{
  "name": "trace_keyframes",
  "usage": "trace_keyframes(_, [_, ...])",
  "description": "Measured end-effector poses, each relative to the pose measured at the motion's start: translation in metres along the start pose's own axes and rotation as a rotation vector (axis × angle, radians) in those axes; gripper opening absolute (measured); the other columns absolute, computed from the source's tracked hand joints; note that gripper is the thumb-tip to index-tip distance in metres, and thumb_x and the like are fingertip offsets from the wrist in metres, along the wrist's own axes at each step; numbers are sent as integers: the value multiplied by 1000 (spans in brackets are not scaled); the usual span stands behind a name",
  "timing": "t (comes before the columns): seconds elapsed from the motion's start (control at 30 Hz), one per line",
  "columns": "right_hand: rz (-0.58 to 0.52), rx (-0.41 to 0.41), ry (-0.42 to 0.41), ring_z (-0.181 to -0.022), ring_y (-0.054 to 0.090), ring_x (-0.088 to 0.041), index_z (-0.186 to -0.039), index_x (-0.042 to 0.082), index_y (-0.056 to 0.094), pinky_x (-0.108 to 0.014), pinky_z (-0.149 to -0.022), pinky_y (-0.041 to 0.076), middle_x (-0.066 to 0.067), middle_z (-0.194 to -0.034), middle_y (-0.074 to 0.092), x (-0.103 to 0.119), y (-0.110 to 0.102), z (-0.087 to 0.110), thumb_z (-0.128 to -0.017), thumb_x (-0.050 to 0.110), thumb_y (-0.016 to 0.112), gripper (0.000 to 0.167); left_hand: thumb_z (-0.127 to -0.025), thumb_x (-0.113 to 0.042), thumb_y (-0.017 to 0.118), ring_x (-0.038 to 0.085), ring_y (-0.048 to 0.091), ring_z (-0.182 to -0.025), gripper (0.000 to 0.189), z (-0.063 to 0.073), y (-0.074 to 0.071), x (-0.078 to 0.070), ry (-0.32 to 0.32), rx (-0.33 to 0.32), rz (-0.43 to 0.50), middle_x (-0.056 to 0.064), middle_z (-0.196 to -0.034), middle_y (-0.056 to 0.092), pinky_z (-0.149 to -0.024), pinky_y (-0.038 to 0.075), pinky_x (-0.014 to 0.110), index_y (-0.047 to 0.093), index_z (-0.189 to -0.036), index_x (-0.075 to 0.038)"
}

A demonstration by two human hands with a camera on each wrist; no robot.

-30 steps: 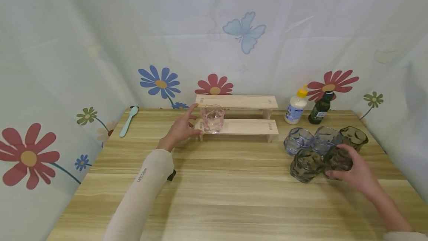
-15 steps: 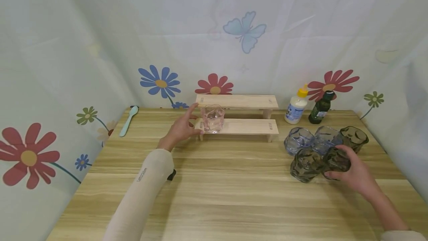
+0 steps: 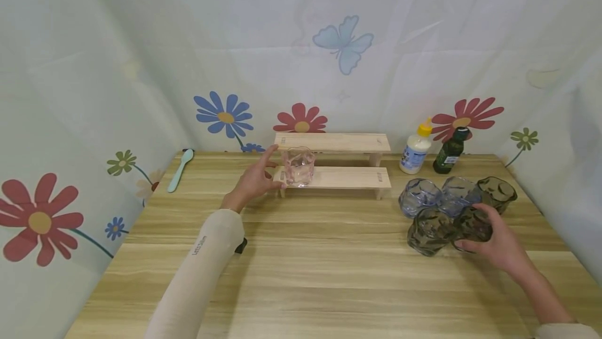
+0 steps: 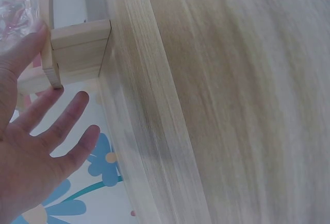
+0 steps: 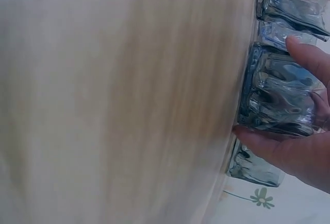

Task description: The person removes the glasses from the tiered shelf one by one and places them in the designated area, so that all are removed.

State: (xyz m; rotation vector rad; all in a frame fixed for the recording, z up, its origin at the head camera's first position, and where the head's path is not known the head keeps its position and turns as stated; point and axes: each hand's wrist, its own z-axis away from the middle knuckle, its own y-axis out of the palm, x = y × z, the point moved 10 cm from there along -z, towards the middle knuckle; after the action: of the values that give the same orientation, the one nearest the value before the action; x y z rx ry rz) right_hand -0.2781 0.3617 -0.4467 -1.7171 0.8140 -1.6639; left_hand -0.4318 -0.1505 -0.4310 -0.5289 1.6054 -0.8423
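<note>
A clear pinkish glass (image 3: 299, 167) stands on the lower tier of a small two-tier wooden shelf (image 3: 345, 177), near its left end. My left hand (image 3: 254, 179) is at that end, fingers spread, with nothing clasped in it. In the left wrist view, its thumb (image 4: 32, 45) lies against the shelf's edge beside the glass, and a fingertip meets the shelf's corner. My right hand (image 3: 505, 245) grips a dark grey glass (image 5: 281, 90) between thumb and fingers. That glass sits against another dark glass (image 3: 430, 232) on the table.
Two bluish glasses (image 3: 419, 198) and a smoky brown glass (image 3: 497, 193) stand behind the gripped one. A yellow-capped white bottle (image 3: 415, 152) and a dark green bottle (image 3: 450, 152) are at the back right. A mint spoon (image 3: 181, 171) lies at the far left.
My right hand has shifted slightly left with the dark grey glass, closer to the neighbouring dark glass. My left hand and the pinkish glass have stayed put.
</note>
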Motion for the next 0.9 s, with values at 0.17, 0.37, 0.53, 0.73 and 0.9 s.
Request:
trace_keyframes(0.17, [-14, 44, 7, -126, 27, -70, -156, -5, 6, -77, -91, 34, -51, -146, 21, 2, -5, 1, -83, 27, 83, 111, -81, -26, 85, 36, 67, -107, 108, 1, 0, 0, 4, 9, 12, 14, -144, 57, -91, 52, 54, 10, -158, -42])
trace_keyframes(0.37, [-28, 50, -20, -125, 31, -69, -156, -5, 6, -77, -88, 36, -52, -141, 26, 15, -22, 2, -85, 26, 80, 107, -80, -26, 85, 39, 67, -107, 109, 2, -2, -1, 18, 3, 14, 17, -143, 57, -92, 52, 56, 11, -159, -40])
trace_keyframes(0.53, [1, -26, -71, -124, 35, -68, -157, -3, 11, -76, -86, 37, -51, -140, 31, 35, -37, -2, -84, 23, 82, 105, -80, -27, 85, 39, 67, -107, 109, 2, -2, -1, 23, 4, 10, 18, -143, 57, -92, 52, 56, 11, -159, -39])
trace_keyframes(0.73, [40, -37, -134, -126, 38, -65, -157, -1, 15, -75, -89, 40, -46, -141, 37, 74, -38, -18, -82, 28, 83, 106, -81, -26, 85, 39, 67, -107, 108, 2, -2, -2, 23, 6, 15, 18, -143, 57, -92, 52, 56, 12, -159, -38])
trace_keyframes(0.9, [-7, 43, -201, -133, 37, -59, -159, 6, 18, -72, -97, 39, -40, -147, 38, 112, -24, -33, -83, 31, 82, 102, -80, -25, 85, 39, 68, -105, 109, 1, -1, -2, 34, 8, 10, 18, -142, 57, -91, 52, 55, 12, -159, -36])
